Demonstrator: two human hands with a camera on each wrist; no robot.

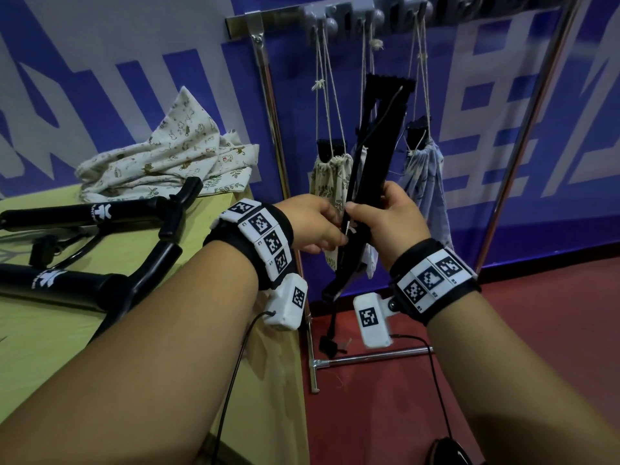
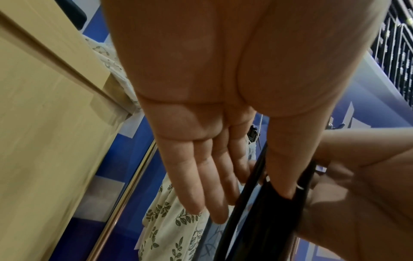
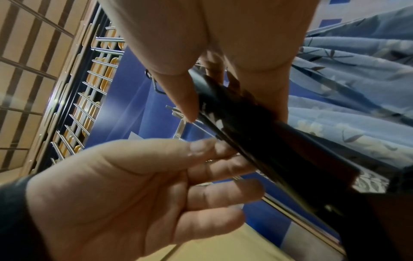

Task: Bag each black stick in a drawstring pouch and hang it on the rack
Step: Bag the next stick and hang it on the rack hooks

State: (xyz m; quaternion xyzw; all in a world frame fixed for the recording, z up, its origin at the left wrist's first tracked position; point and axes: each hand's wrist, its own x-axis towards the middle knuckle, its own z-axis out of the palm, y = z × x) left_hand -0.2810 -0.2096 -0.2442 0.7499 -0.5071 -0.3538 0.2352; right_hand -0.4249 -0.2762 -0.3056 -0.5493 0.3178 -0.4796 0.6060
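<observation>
The person stands at the rack (image 1: 369, 10) with a black stick (image 1: 375, 156) held upright between both hands. The right hand (image 1: 392, 223) is wrapped round the stick's middle, thumb pressing on one side and fingers behind. The left hand (image 1: 315, 226) has its four fingers nearly straight, and its thumb and forefinger seem to pinch the thin black cord that runs along the stick.

To do this step well, I'd say the cord should be gathered flat against the stick first, so nothing snags on the mouth of a pouch. The right hand would do best to stay firm at the middle while the left fetches a pouch and opens it wide.

The stick stands just in front of the rack, its top end near the hanging strings, its lower end below the wrists. Behind it hang a leaf-print pouch (image 1: 330, 182) and a blue pouch (image 1: 424, 182), each with a dark end poking out. Two more black sticks (image 1: 84, 213) lie on the counter (image 1: 50, 330), beside a heap of printed cloth (image 1: 167, 156) that may be the spare pouches.
</observation>
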